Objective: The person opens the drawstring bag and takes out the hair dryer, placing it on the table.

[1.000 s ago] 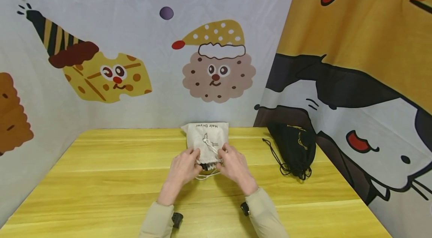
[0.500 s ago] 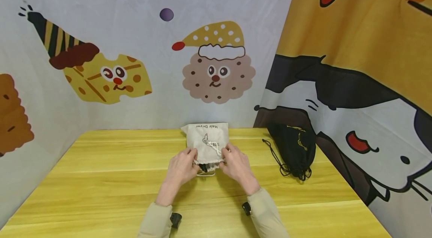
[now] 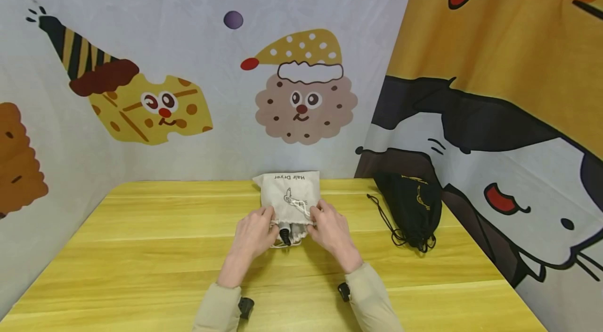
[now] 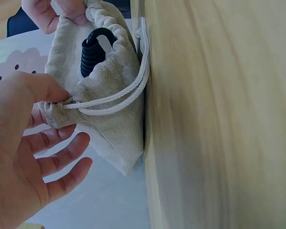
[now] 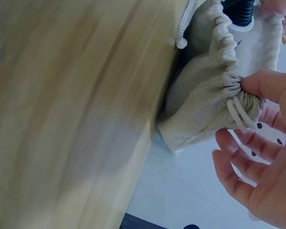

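A beige drawstring bag (image 3: 291, 198) printed "Hair Dryer" lies on the table with its gathered mouth facing me. My left hand (image 3: 253, 232) pinches the left side of the mouth between thumb and fingers, as the left wrist view shows. On the opposite side my right hand (image 3: 331, 230) pinches the hem near the drawstring. The mouth is spread, and a black ribbed cord sleeve (image 4: 92, 55) with a looped cable pokes out from a pale handle end (image 3: 285, 227). The rest of what the bag contains is hidden. White drawstring (image 4: 117, 102) loops hang from the hem.
A black drawstring bag (image 3: 410, 209) with gold print rests at the table's right, its cords (image 3: 388, 222) trailing toward the middle. A cartoon-printed curtain (image 3: 188, 49) stands behind the wooden table (image 3: 141, 269).
The bag's mouth has widened between my hands. The black cord sleeve and pale end now show plainly, where only a dark bit showed before. The black bag has stayed put.
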Demonstrator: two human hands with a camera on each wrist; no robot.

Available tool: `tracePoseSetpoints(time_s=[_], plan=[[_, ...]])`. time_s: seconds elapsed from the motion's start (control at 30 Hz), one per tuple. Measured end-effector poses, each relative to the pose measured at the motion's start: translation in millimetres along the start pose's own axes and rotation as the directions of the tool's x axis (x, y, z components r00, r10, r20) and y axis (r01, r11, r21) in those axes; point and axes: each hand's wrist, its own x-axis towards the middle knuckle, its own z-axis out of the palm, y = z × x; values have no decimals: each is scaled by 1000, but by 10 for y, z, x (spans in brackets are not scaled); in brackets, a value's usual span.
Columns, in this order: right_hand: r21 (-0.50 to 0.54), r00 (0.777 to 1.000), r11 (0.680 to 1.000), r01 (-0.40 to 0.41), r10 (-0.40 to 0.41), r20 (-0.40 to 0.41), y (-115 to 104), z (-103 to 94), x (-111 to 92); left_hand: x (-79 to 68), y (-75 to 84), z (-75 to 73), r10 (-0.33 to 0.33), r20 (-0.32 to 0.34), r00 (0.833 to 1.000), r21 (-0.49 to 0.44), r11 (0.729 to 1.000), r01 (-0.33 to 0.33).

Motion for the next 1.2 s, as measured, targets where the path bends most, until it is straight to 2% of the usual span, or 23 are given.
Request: tracePoseSetpoints(time_s=[0.17,0.63,0.9,1.2], plan=[[-8,1000,1000,-11,11,6,23,1,-8,1,0,0,11,2,1000,14,1000,-11],[2,997,998,-70,70,43,104,-22,-26,-10,-51,0,-17,15,1000,14,1000,16],[-17,995,996,-89,90,53,148,-32,-38,-14,-72,-20,-13,1,1000,13,1000,13],[-32,992,994,-108,110,58,203,-38,-70,-30,-127,-37,-43,35,998,5,999,43]])
